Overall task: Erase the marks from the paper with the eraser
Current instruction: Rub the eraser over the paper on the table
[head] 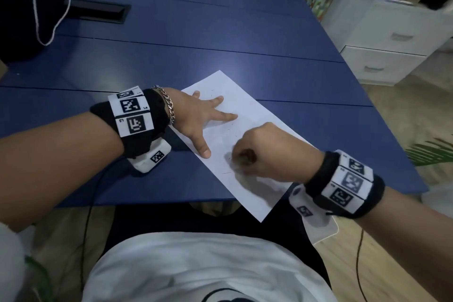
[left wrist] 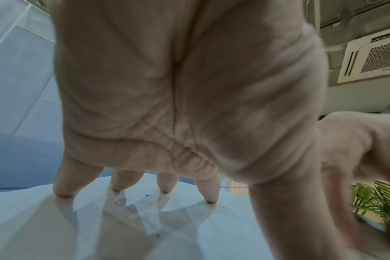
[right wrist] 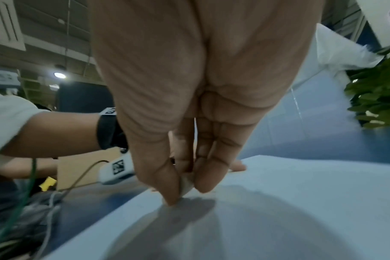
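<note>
White eraser inside right grip

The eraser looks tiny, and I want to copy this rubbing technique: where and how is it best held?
Judging from the right wrist view, pinch the eraser by its upper sides from above, thumb against fingertips, as the right hand does. It is small, so only its lower tip should poke out to meet the paper. The left hand presses the sheet flat.
</note>
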Demonstrator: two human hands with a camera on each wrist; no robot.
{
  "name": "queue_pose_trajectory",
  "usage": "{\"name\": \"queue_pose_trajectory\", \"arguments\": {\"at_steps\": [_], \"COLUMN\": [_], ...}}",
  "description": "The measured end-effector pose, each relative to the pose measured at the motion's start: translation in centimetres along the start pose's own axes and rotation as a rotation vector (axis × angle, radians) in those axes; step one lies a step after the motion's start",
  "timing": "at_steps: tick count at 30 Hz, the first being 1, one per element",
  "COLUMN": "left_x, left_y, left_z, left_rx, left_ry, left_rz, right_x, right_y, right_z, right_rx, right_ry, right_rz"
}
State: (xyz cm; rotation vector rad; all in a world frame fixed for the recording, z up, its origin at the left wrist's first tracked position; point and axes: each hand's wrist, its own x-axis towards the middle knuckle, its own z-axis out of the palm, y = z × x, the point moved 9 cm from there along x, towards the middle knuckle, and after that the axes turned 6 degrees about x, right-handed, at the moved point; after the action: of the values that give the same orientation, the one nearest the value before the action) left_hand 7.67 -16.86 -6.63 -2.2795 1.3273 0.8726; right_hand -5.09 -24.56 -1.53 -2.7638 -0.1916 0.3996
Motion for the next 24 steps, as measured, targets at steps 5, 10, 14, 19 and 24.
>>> {"name": "queue_pose_trajectory", "arguments": {"at_steps": [5, 10, 14, 19, 24], "left_x": [-0.2, -0.4, -0.9, -0.5, 0.1], "left_y": [0.2, 0.2, 0.7, 1.8, 1.6], "left_z": [-0.2, -0.2, -0.3, 0.9, 1.1], "left_rx": [0.013, 0.027, 0.016, 0.031, 0.038], "left_ry": [-0.017, -0.037, -0.016, 0.058, 0.051], "left_rz": [-0.010, -0.031, -0.028, -0.047, -0.058], "right_x": [1.6, 1.1, -0.6, -0.2, 1.8], "right_y": [2.9, 0.9, 2.9, 3.1, 2.5], "right_z": [-3.0, -0.9, -1.4, -2.5, -2.8], "right_rx": [-0.013, -0.016, 0.013, 0.033, 0.014], "right_ry": [0.182, 0.110, 0.067, 0.118, 0.196], "right_rz": [0.119, 0.057, 0.142, 0.119, 0.123]}}
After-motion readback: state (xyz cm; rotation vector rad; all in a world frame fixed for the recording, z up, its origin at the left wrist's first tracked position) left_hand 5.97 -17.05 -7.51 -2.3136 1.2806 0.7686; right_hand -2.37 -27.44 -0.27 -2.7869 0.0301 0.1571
